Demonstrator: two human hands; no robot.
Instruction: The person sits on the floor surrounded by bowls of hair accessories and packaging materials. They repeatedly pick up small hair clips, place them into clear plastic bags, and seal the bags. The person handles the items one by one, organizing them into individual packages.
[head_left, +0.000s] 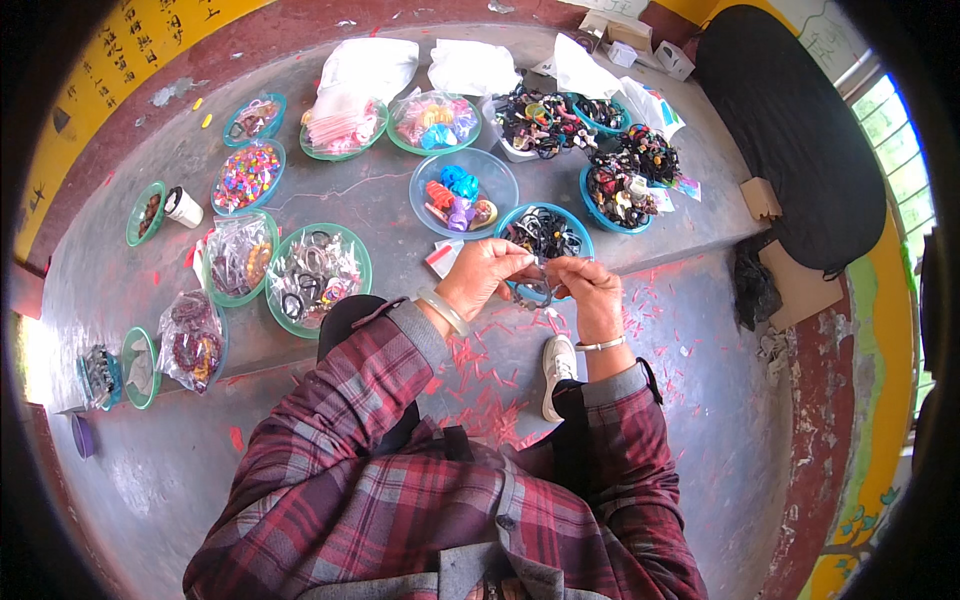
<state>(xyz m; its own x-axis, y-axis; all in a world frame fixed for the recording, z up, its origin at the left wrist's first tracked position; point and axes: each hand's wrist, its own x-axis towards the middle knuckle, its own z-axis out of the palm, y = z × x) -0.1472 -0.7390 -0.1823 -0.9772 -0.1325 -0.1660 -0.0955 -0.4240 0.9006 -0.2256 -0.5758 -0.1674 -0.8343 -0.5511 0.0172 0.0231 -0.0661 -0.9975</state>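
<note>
My left hand (482, 278) and my right hand (594, 296) are raised close together, fingers pinched. Between their fingertips they hold a small dark hair tie (534, 292); its finer details are too small to make out. Just beyond the hands sits a blue basin (585, 240) of black hair ties (541, 230), its near side partly covered by them. Left of it lies a small white and red packet (441, 260). A clear blue bowl (418, 190) farther back contains blue, orange and purple bundles.
To the left are a green basin (284, 315) of bagged hair ties, a bowl of colourful small pieces (246, 176) and a white cup (183, 207). Heaped dark hair accessories (535, 120) stand at the back. Red scraps (480, 385) litter the floor below the ledge, around my shoe (558, 372).
</note>
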